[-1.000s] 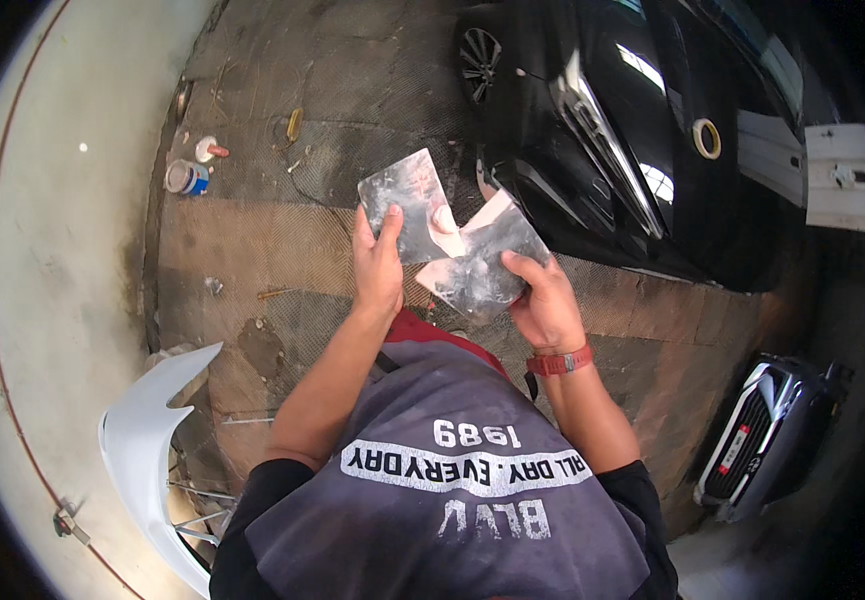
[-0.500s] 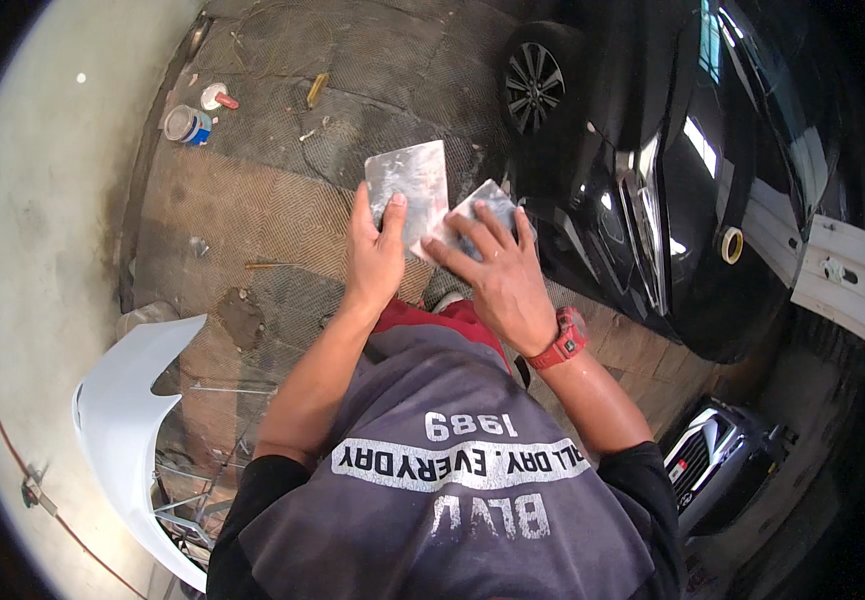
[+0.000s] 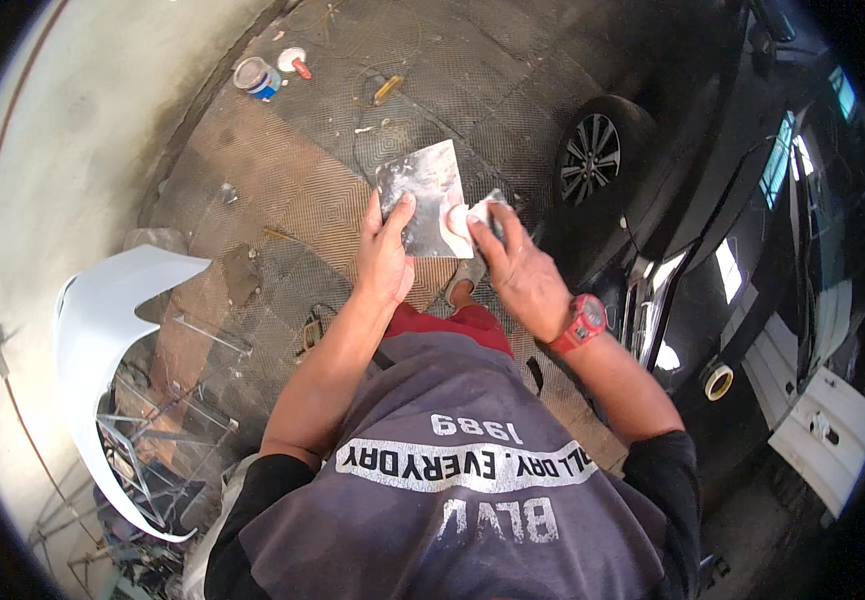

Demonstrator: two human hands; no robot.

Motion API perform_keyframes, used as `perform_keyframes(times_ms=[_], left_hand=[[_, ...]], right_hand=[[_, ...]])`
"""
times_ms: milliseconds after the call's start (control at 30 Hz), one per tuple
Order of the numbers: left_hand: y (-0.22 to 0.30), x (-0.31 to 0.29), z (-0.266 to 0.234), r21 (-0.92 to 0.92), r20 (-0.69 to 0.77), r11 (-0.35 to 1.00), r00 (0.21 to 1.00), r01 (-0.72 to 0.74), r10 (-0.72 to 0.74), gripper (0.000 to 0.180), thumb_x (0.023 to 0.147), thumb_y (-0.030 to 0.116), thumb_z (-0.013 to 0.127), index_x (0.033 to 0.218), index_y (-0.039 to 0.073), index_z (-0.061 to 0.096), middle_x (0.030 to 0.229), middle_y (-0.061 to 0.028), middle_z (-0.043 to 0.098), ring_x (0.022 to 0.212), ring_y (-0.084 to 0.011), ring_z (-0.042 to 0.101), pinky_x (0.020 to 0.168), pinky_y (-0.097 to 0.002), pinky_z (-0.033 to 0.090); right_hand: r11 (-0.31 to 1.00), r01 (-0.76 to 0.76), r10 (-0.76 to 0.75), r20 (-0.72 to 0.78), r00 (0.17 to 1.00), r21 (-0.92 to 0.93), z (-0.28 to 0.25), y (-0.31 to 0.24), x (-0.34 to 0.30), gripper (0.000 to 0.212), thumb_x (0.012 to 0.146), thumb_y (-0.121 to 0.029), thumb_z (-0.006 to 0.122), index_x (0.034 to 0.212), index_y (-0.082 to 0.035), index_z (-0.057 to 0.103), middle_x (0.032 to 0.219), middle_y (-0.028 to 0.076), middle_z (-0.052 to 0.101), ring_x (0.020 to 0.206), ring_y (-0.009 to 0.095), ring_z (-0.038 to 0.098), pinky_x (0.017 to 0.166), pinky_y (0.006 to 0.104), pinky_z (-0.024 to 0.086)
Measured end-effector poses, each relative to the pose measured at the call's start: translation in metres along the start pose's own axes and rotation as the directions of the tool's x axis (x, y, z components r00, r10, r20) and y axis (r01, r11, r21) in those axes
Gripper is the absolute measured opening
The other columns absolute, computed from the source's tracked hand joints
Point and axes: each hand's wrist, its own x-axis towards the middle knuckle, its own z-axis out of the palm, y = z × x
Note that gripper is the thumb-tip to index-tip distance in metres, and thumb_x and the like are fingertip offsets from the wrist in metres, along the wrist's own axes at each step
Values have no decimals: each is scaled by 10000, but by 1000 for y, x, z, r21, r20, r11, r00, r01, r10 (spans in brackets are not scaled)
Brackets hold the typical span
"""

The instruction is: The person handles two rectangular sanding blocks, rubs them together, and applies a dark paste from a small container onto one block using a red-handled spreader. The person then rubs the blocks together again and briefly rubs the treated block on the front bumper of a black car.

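My left hand (image 3: 389,240) grips a flat, square metal plate (image 3: 423,175) from its near left edge, thumb pressed on top. Grey smears cover the plate's face. At its right edge sits a pale lump of putty-like paste (image 3: 459,220). My right hand (image 3: 528,272), with a red watch on the wrist, pinches a smaller metal spreader (image 3: 494,201) at that edge, tilted and partly hidden by the fingers. The spreader meets the paste. Both hands are held in front of my body, above the floor.
To the left, a white curved car body panel (image 3: 93,310) rests on a metal stand (image 3: 168,415). A black car (image 3: 693,230) fills the right, bearing a tape roll (image 3: 719,382) and a white panel (image 3: 826,435). An opened can (image 3: 256,77) and its lid (image 3: 292,60) lie by the wall.
The spreader has turned from broad face up to a steeper tilt at the plate's right edge, where a paste lump now shows. My whole view has swung, shifting the car and panel.
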Motion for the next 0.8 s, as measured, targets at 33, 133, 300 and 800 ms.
perform_keyframes(times_ms=[33,133,300,800], left_hand=[[-7,0,1,14,-54,1000,998,-23,24,366,1106,123,643,1460,50,583,1367,-98,707,1224,-227,720,1031,-415,620],[-33,4,-5,95,-144,986,979,-135,147,369,1127,118,615,1485,43,562,1374,-84,693,1226,-185,691,1058,-357,572],[-56,8,3,392,-212,868,889,-304,407,353,1143,158,610,1460,10,564,1306,-81,691,1136,-153,665,1005,-340,542],[-180,10,-209,-106,-715,989,683,103,-148,490,1081,153,691,1519,20,514,1429,-128,678,1340,-267,662,1130,-459,547]], right_hand=[[986,88,-89,-2,996,-144,-8,19,4,685,930,-21,654,1580,-163,492,1560,257,501,1467,515,506,1159,557,512],[905,188,-186,43,982,-382,-34,51,9,700,932,-65,671,1597,-207,504,1543,202,540,1484,482,493,1186,650,441],[897,273,-290,5,957,-348,-70,40,26,669,895,-73,692,1540,-226,600,1548,135,565,1492,455,491,1227,737,328],[384,-551,444,375,814,741,47,276,97,623,953,104,569,1533,-115,639,1456,90,690,1332,239,664,1177,375,503]])
